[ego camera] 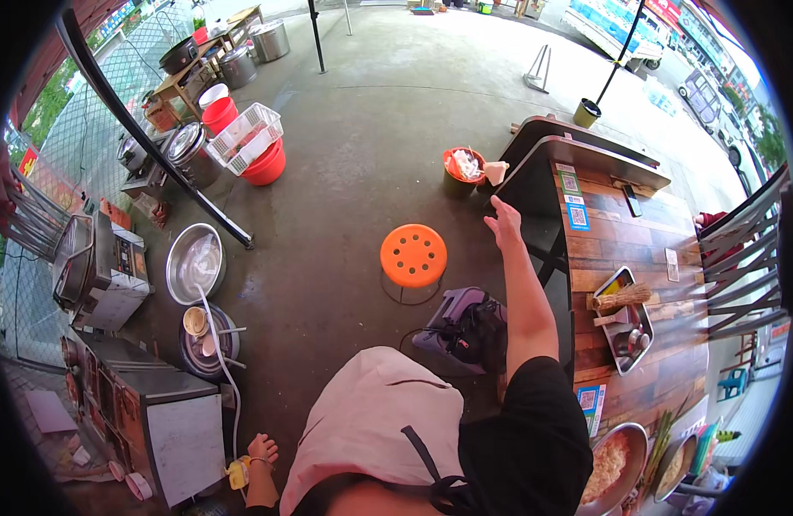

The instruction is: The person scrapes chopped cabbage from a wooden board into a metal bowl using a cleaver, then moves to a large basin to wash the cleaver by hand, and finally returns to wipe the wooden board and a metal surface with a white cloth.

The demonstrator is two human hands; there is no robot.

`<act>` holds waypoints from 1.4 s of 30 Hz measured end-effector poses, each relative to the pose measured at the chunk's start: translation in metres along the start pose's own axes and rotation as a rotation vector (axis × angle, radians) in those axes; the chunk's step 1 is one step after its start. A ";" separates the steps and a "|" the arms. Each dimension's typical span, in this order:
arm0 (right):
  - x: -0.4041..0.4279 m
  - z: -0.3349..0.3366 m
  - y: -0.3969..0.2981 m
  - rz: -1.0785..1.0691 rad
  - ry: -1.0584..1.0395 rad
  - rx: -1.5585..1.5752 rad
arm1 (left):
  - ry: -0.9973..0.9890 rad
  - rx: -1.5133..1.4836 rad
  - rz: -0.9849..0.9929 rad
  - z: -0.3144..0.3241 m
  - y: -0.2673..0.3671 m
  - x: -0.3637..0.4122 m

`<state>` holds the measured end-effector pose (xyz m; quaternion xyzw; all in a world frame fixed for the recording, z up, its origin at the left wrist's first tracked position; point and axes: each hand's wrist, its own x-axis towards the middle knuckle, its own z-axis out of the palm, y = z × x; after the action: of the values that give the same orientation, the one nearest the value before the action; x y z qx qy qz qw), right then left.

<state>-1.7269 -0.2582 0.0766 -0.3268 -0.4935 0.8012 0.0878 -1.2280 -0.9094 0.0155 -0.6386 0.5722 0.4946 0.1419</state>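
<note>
My right hand point(504, 222) reaches forward with its fingers extended and apart, holding nothing. Just beyond its fingertips is a pale pinkish piece point(495, 173), perhaps paper or plastic; whether it is in the air or rests on something I cannot tell. Beside that piece stands a waste bin point(461, 177) with a red liner and crumpled white waste. Low at the left is my left hand point(262, 449), its fingers loosely bent and a band round the wrist, with nothing visible in it. A yellow plastic object point(239, 474) lies close beside that wrist.
An orange round stool point(414, 256) stands ahead. To the right is a wooden counter point(619, 245) with a metal tray point(641, 348) and food pans point(612, 464). On the left are a metal basin point(195, 264), a hose point(227, 367), a metal cabinet point(183, 438) and a slanting pole point(151, 158).
</note>
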 end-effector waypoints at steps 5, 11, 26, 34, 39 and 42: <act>-0.039 -0.029 0.084 0.205 -0.335 -0.173 | -0.205 0.121 0.134 0.075 0.058 -0.018; -0.169 -0.231 0.236 0.689 -0.248 -0.248 | -0.374 0.299 0.495 0.118 0.148 -0.008; -0.540 -0.179 0.135 0.008 0.480 -0.205 | -1.584 0.693 1.537 0.289 0.363 -0.259; -0.743 -0.023 0.005 -0.900 0.321 -0.473 | -3.120 0.223 0.927 0.173 0.257 -0.440; -0.873 0.014 0.002 -1.539 0.297 -0.541 | -3.554 0.147 0.094 0.055 0.160 -0.500; -0.919 0.007 0.017 -1.679 0.239 -0.570 | -3.542 0.083 -0.155 0.003 0.102 -0.501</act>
<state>-1.0197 -0.6980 0.4656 0.0516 -0.7380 0.2804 0.6116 -1.2458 -0.6423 0.4513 -0.5910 0.2698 -0.5063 -0.5670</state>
